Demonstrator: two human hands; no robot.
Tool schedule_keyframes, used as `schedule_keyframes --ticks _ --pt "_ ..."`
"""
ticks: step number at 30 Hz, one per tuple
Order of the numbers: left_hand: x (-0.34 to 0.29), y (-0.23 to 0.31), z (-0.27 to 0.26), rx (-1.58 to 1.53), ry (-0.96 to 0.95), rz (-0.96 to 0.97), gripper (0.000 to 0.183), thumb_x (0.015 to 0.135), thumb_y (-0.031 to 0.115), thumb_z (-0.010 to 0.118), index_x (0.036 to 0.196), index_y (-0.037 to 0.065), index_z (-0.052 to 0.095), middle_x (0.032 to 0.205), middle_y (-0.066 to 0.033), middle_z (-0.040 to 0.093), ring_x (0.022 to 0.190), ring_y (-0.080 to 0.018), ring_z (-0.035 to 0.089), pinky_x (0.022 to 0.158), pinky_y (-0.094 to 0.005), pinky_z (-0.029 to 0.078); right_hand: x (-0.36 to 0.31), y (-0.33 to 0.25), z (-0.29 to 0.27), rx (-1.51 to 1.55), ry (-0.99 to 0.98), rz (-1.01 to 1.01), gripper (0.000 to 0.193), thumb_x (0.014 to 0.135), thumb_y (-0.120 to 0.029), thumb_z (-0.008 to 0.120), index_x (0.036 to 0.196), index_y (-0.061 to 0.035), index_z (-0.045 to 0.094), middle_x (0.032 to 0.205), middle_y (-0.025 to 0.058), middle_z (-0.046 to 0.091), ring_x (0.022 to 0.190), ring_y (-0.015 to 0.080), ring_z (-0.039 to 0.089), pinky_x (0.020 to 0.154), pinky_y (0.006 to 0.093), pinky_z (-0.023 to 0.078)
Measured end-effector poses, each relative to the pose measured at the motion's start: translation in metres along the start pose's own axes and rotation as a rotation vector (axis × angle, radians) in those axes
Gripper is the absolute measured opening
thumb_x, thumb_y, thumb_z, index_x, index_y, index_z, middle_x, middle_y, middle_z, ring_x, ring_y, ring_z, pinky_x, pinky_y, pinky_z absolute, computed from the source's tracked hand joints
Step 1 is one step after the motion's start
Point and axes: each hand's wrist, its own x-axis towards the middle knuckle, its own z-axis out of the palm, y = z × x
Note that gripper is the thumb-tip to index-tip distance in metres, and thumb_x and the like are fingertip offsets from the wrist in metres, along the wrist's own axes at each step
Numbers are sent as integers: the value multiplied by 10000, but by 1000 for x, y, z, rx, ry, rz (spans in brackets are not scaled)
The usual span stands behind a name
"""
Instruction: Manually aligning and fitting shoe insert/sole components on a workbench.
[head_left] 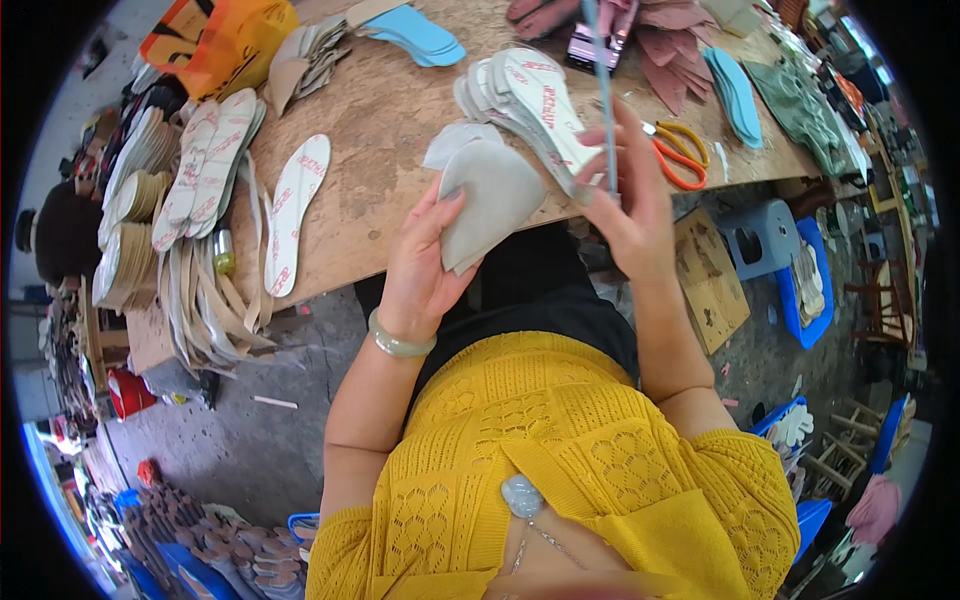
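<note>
White insoles (297, 215) bear red print, and the orange bag (238, 45) black lettering.

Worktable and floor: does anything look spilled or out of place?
Slightly: beige strips hang loosely over the worktable edge at left, and a single pale scrap lies on the floor, as if dropped. No spill shows.

From afar I see an orange bag (222, 48) upper left, a red bucket (131, 394) below — and, rightward, a grey-blue stool (764, 238) beside a blue tray (818, 328).
</note>
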Motion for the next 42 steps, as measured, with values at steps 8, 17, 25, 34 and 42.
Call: schedule_keyframes --ticks 8,17,25,34,42 --pt "7 8 -1 6 -21 130 472 966 103 425 1418 20 319 1368 -123 468 1240 -247 494 1036 -386 421 -55 -10 11 -513 -87 -354 606 668 -68 773 1232 1 563 956 123 573 796 240 562 673 313 491" --pt "7 0 9 93 -193 207 492 993 194 386 1436 14 269 1428 -171 391 1292 -275 439 1059 -434 394 -79 -6 24 -522 -147 -253 617 646 -83 809 1217 -51 578 850 97 534 661 202 547 509 286 470" --pt "3 -2 17 144 -209 229 561 992 258 391 1469 33 198 1488 -189 288 1340 -295 368 1087 -446 348 -79 -10 25 -502 -139 -228 612 651 -85 805 1219 -47 580 860 101 530 678 208 545 535 287 475" --pt "4 -4 20 163 -197 237 570 990 262 401 1470 36 190 1484 -193 292 1336 -299 373 1081 -453 357 -81 -10 25 -518 -151 -190 618 678 -101 796 1248 -67 561 864 96 509 659 208 537 510 292 467" --pt "11 -11 6 14 -217 193 517 1002 216 372 1466 51 213 1460 -161 341 1328 -280 387 1077 -449 365 -80 -16 26 -576 -193 -56 605 699 -130 781 1260 -116 555 913 92 491 649 241 573 541 337 508"
